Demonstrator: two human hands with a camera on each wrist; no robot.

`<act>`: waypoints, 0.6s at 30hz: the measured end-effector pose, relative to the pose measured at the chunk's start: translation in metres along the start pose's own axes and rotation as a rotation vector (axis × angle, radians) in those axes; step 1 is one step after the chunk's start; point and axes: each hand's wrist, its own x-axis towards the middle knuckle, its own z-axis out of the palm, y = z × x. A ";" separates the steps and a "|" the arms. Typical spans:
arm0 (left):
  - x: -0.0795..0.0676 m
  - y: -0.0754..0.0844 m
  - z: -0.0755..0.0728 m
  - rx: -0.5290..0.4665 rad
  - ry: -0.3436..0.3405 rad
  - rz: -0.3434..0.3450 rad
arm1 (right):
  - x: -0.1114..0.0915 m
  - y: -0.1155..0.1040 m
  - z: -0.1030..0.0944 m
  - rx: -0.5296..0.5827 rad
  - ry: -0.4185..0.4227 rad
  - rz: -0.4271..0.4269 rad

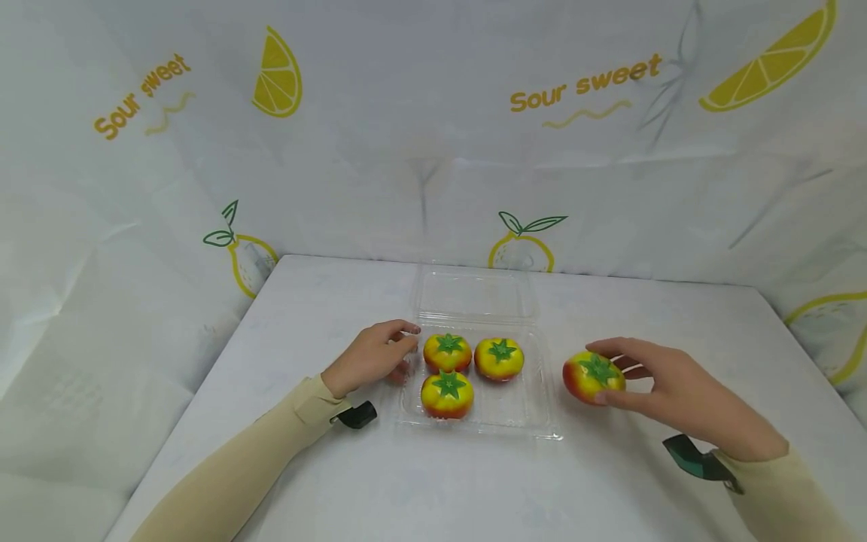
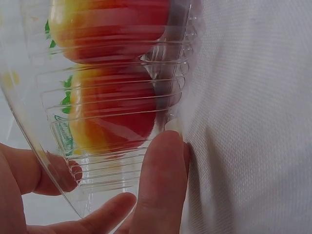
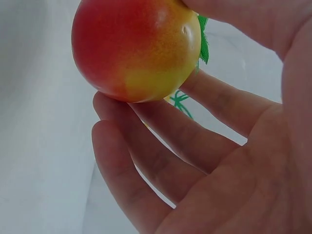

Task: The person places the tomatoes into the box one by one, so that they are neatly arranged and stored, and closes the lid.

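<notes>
A clear plastic clamshell box (image 1: 504, 410) lies on the table with its lid folded back. Inside are three red-and-yellow toy tomatoes with green star-shaped tops: back left (image 1: 443, 354), back right (image 1: 499, 360) and front left (image 1: 447, 395). My left hand (image 1: 375, 350) holds the box's left edge, and in the left wrist view its fingers lie against the ribbed wall and rim. To the right of the box, my right hand (image 1: 667, 384) grips a fourth tomato (image 1: 585, 379) between thumb and fingertips. The right wrist view shows the tomato's (image 3: 131, 48) smooth underside.
The open lid (image 1: 474, 293) lies flat behind the box. The white-covered table (image 1: 406, 489) ends at a white cloth backdrop (image 1: 379, 188) printed with lemons and lettering, which also stands along the left and right sides.
</notes>
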 end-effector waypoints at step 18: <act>-0.002 0.003 -0.001 0.025 0.007 0.004 | 0.017 -0.055 -0.005 0.002 -0.020 -0.102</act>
